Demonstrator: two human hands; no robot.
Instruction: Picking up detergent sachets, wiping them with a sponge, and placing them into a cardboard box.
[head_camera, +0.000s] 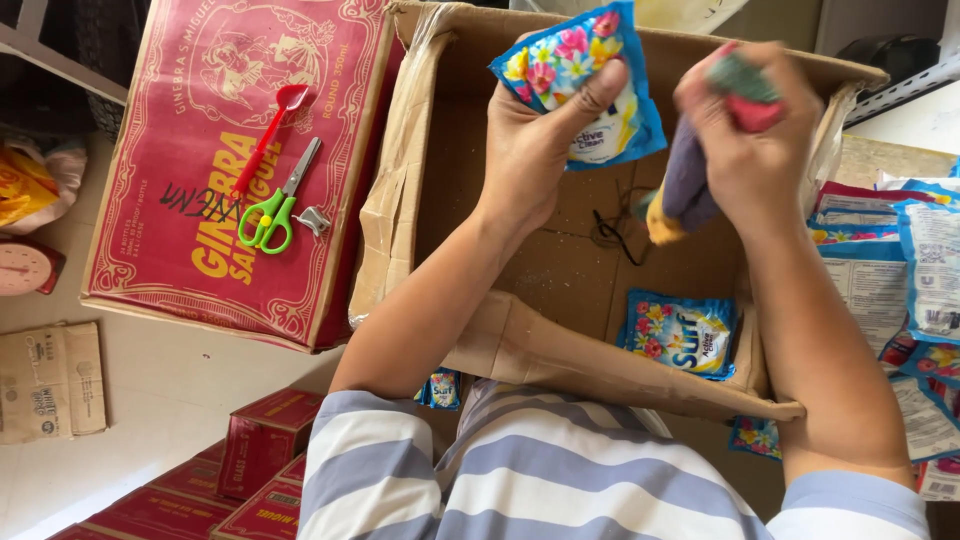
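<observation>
My left hand (535, 140) holds a blue sachet with a flower print (585, 75) above an open brown cardboard box (400, 200). My right hand (750, 140) is closed on a bunch of other sachets (685, 185), purple, red and yellow, held over the box's right side. One more blue flowered sachet (680, 335) lies on the box floor near the front wall. A loose black thread lies on the floor beside it.
A red printed carton (180, 250) at the left carries green-handled scissors (275, 210) and a red plastic spoon (265, 145). A heap of sachets (920, 280) lies at the right. Smaller red cartons (250, 450) stand at lower left.
</observation>
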